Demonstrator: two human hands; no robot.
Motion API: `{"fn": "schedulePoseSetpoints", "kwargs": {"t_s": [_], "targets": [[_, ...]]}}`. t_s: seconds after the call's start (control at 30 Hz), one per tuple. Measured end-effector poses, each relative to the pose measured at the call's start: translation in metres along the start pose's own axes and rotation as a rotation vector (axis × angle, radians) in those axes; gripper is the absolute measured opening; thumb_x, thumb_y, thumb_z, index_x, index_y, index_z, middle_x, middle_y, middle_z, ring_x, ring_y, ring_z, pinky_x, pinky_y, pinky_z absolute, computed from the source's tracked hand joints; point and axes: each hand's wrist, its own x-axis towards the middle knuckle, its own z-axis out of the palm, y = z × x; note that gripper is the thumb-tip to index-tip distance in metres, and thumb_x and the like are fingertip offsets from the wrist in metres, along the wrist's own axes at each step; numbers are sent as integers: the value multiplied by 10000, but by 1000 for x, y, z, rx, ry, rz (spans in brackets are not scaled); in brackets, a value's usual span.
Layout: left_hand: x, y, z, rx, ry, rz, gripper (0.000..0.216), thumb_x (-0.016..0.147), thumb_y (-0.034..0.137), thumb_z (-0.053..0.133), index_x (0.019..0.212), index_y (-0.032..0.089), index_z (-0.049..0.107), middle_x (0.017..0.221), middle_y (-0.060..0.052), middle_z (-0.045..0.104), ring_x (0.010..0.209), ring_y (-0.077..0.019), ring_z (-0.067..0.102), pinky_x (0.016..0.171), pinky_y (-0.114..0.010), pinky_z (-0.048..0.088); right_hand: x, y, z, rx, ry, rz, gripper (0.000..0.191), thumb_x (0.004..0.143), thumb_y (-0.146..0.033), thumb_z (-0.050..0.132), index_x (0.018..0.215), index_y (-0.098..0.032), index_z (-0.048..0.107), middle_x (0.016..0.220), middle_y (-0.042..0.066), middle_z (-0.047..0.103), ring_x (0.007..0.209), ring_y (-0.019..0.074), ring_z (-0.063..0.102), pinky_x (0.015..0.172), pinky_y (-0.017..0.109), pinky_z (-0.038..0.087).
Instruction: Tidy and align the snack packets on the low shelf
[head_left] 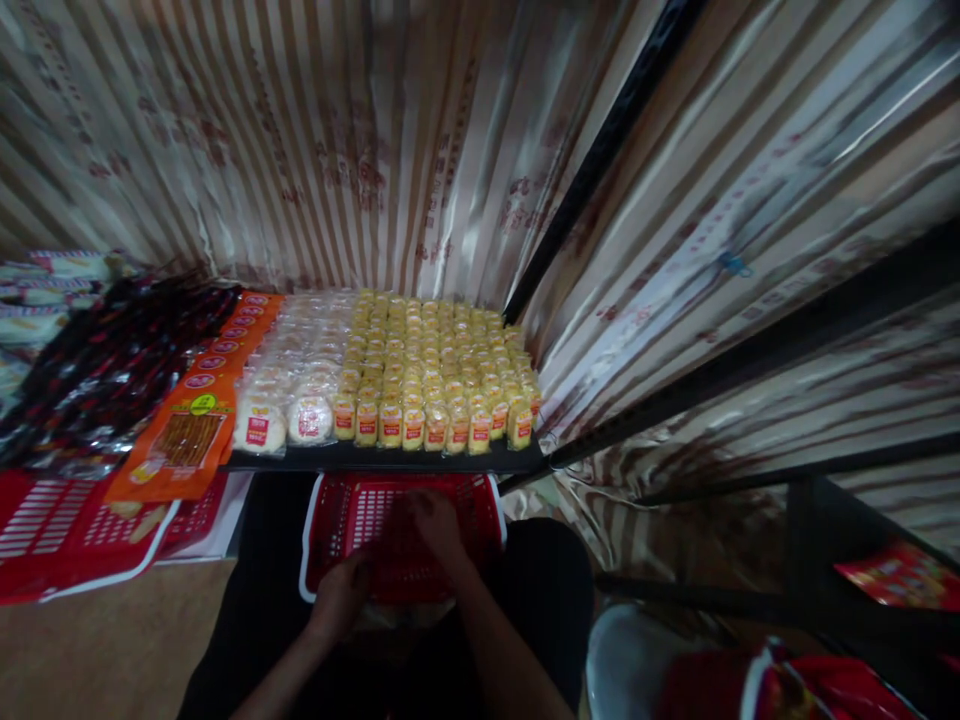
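Note:
A red plastic shopping basket (480, 500) with a white handle sits between my knees, below the shelf edge. My left hand (343, 592) is at its near left corner, closed on the basket's rim, with most fingers hidden. My right hand (436, 525) reaches over the basket's inside, fingers bent and blurred; I cannot make out anything in it. Just beyond, on the dark shelf (390, 458), stand rows of small yellow wrapped cakes (435, 370). Left of them are white round wrapped crackers (256, 425) and an orange snack packet (187, 430).
Dark shiny packets (120, 370) fill the shelf's left part. Another red basket (82, 530) holding a few pale items stands at left. A striped curtain (337, 150) hangs behind. Dark metal bars (675, 420) cross the right side, above a white bucket (630, 660) and red packets (900, 575).

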Motion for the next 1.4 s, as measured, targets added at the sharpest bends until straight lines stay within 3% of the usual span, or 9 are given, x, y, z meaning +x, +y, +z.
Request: {"fn": "schedulePoseSetpoints", "kwargs": {"t_s": [0.07, 0.17, 0.27, 0.4, 0.57, 0.97, 1.1, 1.27, 1.4], "targets": [[-1, -1, 1, 29, -11, 8, 283, 813, 117, 454, 987, 204, 659, 1011, -51, 704, 960, -182, 642, 839, -238, 434, -11, -17, -22, -30, 125, -119, 237, 903, -323, 445, 919, -197, 645, 921, 47, 657, 882, 155, 615, 826, 326, 505], [-1, -2, 2, 65, -20, 33, 302, 832, 113, 432, 1037, 172, 646, 1049, -69, 694, 987, -173, 634, 869, -230, 425, -20, -36, -57, -88, 324, -253, 275, 894, -298, 411, 995, -199, 647, 1032, 77, 638, 998, 173, 589, 917, 349, 471], [-3, -5, 4, 88, -16, 62, 315, 861, 142, 394, 1062, 169, 634, 1056, -67, 692, 994, -163, 631, 881, -231, 427, -11, -41, -86, -187, 539, -283, 285, 866, -269, 437, 1031, -178, 651, 1244, 123, 519, 1160, 213, 486, 1017, 429, 383], [-6, -11, 7, 100, 8, 102, 318, 876, 165, 358, 1026, 197, 637, 1067, -38, 689, 993, -143, 628, 878, -220, 432, 14, -32, -105, -306, 697, -276, 318, 829, -246, 465, 1077, -158, 643, 1454, 134, 280, 1324, 291, 280, 1054, 518, 297], [-9, -14, 9, 109, 15, 119, 303, 877, 192, 348, 950, 211, 641, 971, -18, 706, 925, -138, 645, 830, -212, 448, 34, -19, -104, -391, 759, -268, 359, 816, -231, 456, 1128, -135, 606, 1451, 154, 278, 1334, 295, 275, 1059, 523, 290], [-5, 2, 6, 86, 53, 60, 267, 821, 132, 386, 857, 201, 642, 877, -11, 709, 840, -132, 652, 776, -208, 455, 35, -9, -105, -448, 841, -242, 359, 833, -214, 415, 1136, -151, 598, 1373, 148, 397, 1253, 257, 386, 1003, 464, 364], [-4, 29, 3, 42, 50, 121, 278, 825, 162, 378, 873, 198, 649, 903, -23, 709, 868, -140, 648, 794, -214, 455, 40, -10, -102, -446, 876, -240, 346, 834, -206, 427, 1128, -147, 601, 1360, 159, 397, 1253, 261, 377, 1000, 474, 360], [-2, 82, 5, -98, 16, 371, 272, 821, 210, 387, 894, 200, 648, 895, -38, 705, 837, -159, 643, 768, -243, 470, 42, -12, -100, -439, 905, -236, 359, 832, -211, 445, 1156, -142, 585, 1364, 168, 382, 1257, 274, 368, 998, 486, 359], [-1, 112, 16, -128, 29, 477, 276, 780, 169, 399, 869, 197, 659, 902, -51, 704, 862, -173, 636, 786, -273, 474, 40, -15, -101, -429, 908, -242, 351, 834, -202, 440, 1146, -155, 593, 1348, 158, 401, 1229, 264, 400, 966, 463, 393]]}}
